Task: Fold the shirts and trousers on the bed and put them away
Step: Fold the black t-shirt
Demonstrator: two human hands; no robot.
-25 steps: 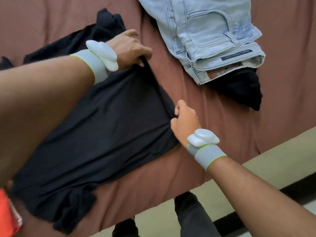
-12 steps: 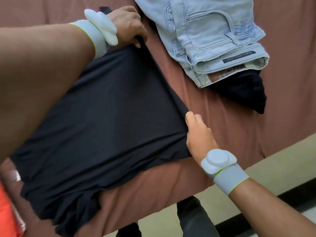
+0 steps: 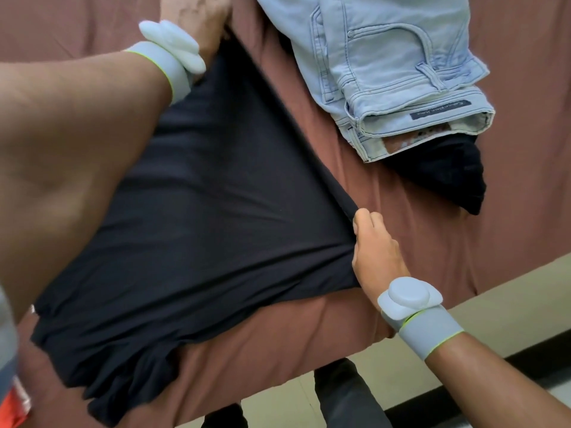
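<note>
A: Starting far left, an orange item [image 3: 12, 406] peeks in at the bottom corner. Then the black shirt [image 3: 200, 227] lies spread flat across the brown bedsheet [image 3: 432, 242], pulled taut.

B: Up top, the left hand [image 3: 200, 13] grips the shirt's far edge, fingers curled round the cloth.

A: And the right hand [image 3: 375, 251] pinches the near corner between thumb and fingers, a grey wristband [image 3: 429, 330] behind it.

B: Further right, folded light-blue jeans [image 3: 386, 66] lie on the sheet, partly covering another black garment [image 3: 448, 174] poking out below the waistband.
</note>
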